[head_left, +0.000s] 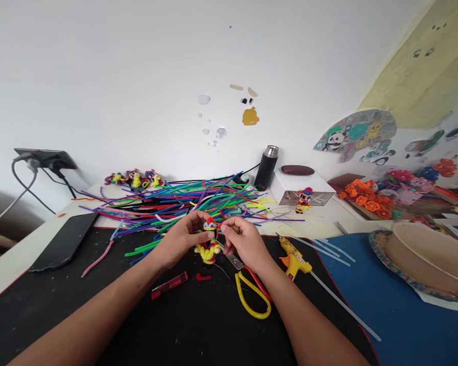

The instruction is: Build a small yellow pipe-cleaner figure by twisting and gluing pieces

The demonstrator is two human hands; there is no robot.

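A small fuzzy doll (207, 250) in yellow, dark red and blue is held up between the two hands, over the black mat (148, 325) near its back edge. Its head is pinched between the thumb and fingers of the left hand (187, 236). The thumb and index finger of the right hand (244, 240) are brought together at the other side of the head, where a small red bit (220, 226) is seen at the tips; whether it is gripped or only touched cannot be told.

Under the right hand and forearm, scissors (254, 288) with one yellow and one red handle are partly covered. A red pen-like tool (169, 285) and a red scrap (203, 277) are laid on the mat in front of the doll. To the right, a yellow glue gun (294, 258) is placed near the mat's edge, with clear glue sticks (334, 250) beside it.

Behind the hands, many coloured fuzzy sticks (198, 201) are heaped. A similar doll (304, 201) is stood before a white box (322, 188), near a black bottle (266, 170). At the left, a phone (64, 241) is laid flat, partly on the mat.
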